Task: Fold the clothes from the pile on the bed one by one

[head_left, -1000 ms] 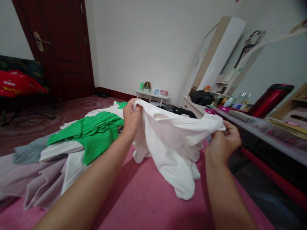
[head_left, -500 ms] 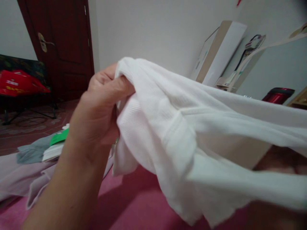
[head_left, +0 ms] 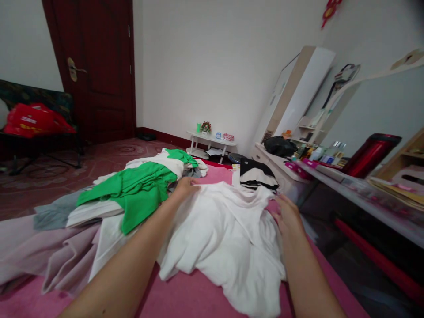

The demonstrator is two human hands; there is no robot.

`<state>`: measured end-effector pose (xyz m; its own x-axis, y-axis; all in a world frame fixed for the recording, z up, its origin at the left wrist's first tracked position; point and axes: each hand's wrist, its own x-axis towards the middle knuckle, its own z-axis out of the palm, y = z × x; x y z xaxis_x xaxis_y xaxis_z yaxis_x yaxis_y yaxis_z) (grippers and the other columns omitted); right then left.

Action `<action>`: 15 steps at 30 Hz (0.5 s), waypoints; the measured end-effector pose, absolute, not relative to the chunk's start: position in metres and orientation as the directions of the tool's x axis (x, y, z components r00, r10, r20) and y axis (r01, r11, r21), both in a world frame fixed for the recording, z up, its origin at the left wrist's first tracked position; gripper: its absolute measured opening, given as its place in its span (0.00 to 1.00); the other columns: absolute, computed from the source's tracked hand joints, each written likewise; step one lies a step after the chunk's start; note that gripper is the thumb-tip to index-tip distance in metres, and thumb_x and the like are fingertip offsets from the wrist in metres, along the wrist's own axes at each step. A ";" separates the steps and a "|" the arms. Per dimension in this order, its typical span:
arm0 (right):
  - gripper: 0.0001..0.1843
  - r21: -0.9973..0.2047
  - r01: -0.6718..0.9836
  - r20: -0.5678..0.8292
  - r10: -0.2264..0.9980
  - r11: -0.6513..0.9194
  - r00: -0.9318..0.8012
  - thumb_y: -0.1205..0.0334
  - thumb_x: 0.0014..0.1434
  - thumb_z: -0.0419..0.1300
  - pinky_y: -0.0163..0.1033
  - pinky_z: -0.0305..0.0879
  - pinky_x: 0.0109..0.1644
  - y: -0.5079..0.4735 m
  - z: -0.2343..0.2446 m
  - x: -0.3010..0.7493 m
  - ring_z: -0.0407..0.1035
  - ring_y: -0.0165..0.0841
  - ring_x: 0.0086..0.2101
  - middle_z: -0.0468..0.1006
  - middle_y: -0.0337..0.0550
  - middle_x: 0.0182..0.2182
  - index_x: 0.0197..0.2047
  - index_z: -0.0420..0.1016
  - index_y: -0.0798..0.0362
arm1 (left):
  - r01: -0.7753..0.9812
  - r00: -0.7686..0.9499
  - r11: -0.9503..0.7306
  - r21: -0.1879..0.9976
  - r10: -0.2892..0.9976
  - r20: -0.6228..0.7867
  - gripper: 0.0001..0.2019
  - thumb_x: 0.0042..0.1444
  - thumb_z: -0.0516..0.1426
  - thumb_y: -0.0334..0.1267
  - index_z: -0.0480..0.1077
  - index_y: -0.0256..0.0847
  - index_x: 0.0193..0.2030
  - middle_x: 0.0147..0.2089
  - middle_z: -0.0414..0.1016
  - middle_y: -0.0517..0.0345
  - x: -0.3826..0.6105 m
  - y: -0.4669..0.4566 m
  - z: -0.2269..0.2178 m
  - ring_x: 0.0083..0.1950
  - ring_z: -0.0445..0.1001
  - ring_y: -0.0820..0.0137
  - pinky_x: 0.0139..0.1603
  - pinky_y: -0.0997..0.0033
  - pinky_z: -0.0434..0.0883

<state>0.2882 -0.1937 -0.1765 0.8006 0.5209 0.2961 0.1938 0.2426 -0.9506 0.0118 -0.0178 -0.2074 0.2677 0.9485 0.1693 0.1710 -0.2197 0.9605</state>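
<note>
A white garment [head_left: 225, 234] lies crumpled on the pink bed cover [head_left: 198, 300] in front of me. My left hand [head_left: 184, 189] rests on the garment's far left corner, fingers curled down onto the cloth. My right hand [head_left: 287, 214] lies flat on its right edge, fingers stretched forward. A green garment [head_left: 135, 192] sits on a heap of white and grey clothes to the left of my left hand.
A folded black-and-white stack [head_left: 256, 176] lies beyond the white garment. A cluttered low cabinet with a red cylinder [head_left: 369, 154] runs along the right. A small white table [head_left: 212, 139] stands by the far wall, a dark red door [head_left: 96, 70] at back left.
The white garment, held up near my face half a second ago, has come down onto the bed. Both hands have lowered with it and now rest on the cloth.
</note>
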 end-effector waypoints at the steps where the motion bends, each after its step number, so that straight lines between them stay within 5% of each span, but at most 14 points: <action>1: 0.15 -0.958 0.195 0.280 0.520 0.212 0.807 0.60 0.43 0.66 0.31 0.64 0.26 -0.192 -0.182 0.288 0.68 0.29 0.28 0.73 0.35 0.28 0.36 0.72 0.52 | 0.209 0.261 -0.198 0.958 0.955 0.140 0.07 0.32 0.64 0.31 0.71 0.38 0.21 0.16 0.66 0.63 0.011 -0.010 -0.224 0.22 0.65 0.71 0.25 0.74 0.60; 3: 0.16 -0.963 0.210 0.268 0.552 0.168 0.789 0.61 0.40 0.68 0.31 0.63 0.27 -0.189 -0.189 0.285 0.70 0.30 0.31 0.76 0.38 0.30 0.35 0.75 0.53 | 0.243 0.250 -0.178 0.953 0.961 0.116 0.07 0.32 0.64 0.29 0.70 0.39 0.20 0.15 0.63 0.64 0.008 -0.001 -0.245 0.21 0.64 0.71 0.25 0.74 0.59; 8: 0.17 -0.935 0.338 0.087 0.854 -0.108 0.512 0.58 0.40 0.66 0.31 0.61 0.23 -0.183 -0.189 0.243 0.73 0.33 0.28 0.78 0.45 0.33 0.35 0.76 0.56 | 0.234 0.301 -0.188 0.954 0.947 0.113 0.07 0.37 0.63 0.32 0.72 0.36 0.27 0.19 0.67 0.63 0.014 -0.002 -0.239 0.23 0.65 0.73 0.26 0.75 0.60; 12: 0.36 -0.922 0.382 0.187 0.938 0.065 0.292 0.64 0.39 0.67 0.32 0.65 0.26 -0.183 -0.186 0.189 0.71 0.27 0.27 0.73 0.48 0.50 0.55 0.68 0.48 | 0.129 0.504 -0.234 0.964 0.852 0.140 0.10 0.40 0.64 0.36 0.73 0.35 0.31 0.24 0.72 0.61 0.031 -0.030 -0.204 0.24 0.68 0.74 0.28 0.76 0.64; 15: 0.42 -0.898 0.403 0.263 0.950 0.177 0.168 0.66 0.38 0.68 0.32 0.65 0.26 -0.183 -0.186 0.170 0.69 0.27 0.26 0.76 0.44 0.47 0.59 0.64 0.44 | -0.058 0.779 -0.302 0.951 0.582 0.232 0.10 0.44 0.64 0.37 0.73 0.35 0.33 0.29 0.75 0.57 0.040 -0.066 -0.172 0.29 0.71 0.72 0.33 0.74 0.67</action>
<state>0.1697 -0.1826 -0.1857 0.1684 0.9500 0.2630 0.4030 0.1771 -0.8979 0.0398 -0.0656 -0.1725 0.7795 0.5817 0.2324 -0.0581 -0.3022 0.9515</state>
